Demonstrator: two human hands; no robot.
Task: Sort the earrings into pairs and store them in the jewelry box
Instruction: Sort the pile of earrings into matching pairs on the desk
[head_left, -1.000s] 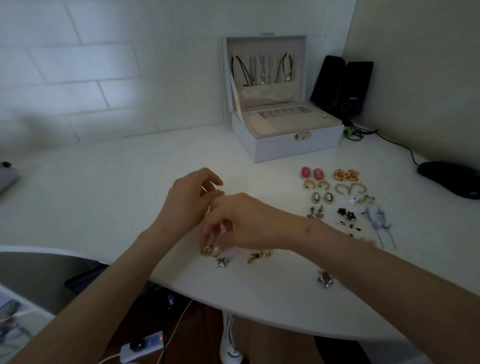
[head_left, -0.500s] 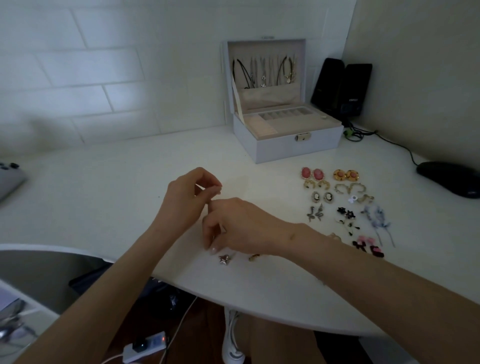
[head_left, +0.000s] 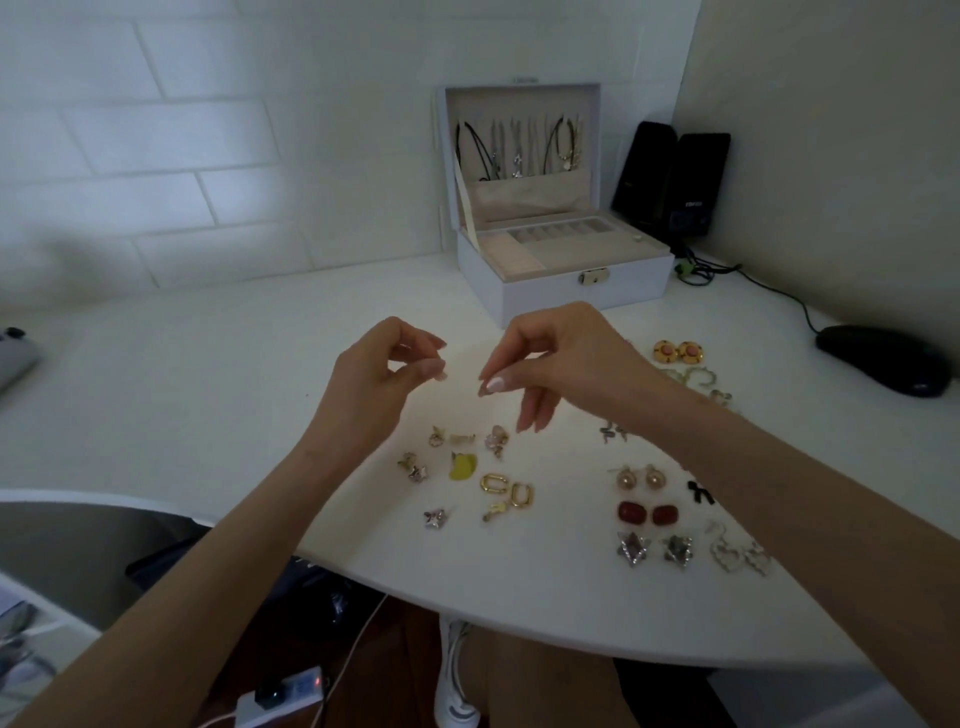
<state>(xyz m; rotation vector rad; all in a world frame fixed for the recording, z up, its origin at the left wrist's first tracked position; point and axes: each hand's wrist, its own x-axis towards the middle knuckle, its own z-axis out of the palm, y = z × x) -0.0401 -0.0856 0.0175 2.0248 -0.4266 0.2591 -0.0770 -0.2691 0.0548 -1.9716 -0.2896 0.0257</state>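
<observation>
1. White tabletop (head_left: 208, 395) beneath both raised hands. Pinching a pale earring (head_left: 486, 389) between thumb and forefinger of the right hand (head_left: 566, 358), other fingers hanging loose toward the surface.
2. Just left of that pinch, across a small gap: left hand (head_left: 379, 379), curled, fingertips pressed together. Cannot tell whether anything sits between them.
3. Straight below the grip, loose on the white: a yellow piece (head_left: 462, 466), two gold oblong hoops (head_left: 493, 483) just beside each other, a small silver star (head_left: 434, 518), and more tiny gold and clear bits nearer the dangling fingers.
4. Down and right of the grip, partly hidden by the right forearm, laid out two by two: pearl-like pair (head_left: 639, 478), dark red pair (head_left: 647, 513), silver star pair (head_left: 654, 550), open heart pair (head_left: 737, 558).
5. Beyond the grip: jewelry box (head_left: 571, 296), lid standing upright with necklaces hung inside, tray compartments showing. Just right of the right wrist, an orange-and-gold round pair (head_left: 678, 352).
6. Plenty of bare room left of the left hand, right out to the tiled wall.
7. Tighter toward the body: curved front edge (head_left: 467, 621) not far below the loose pile, with the small silver star among the nearest to it.
8. Far right of the grip, a black mouse (head_left: 883, 358); beside the box, black speakers (head_left: 670, 182).
</observation>
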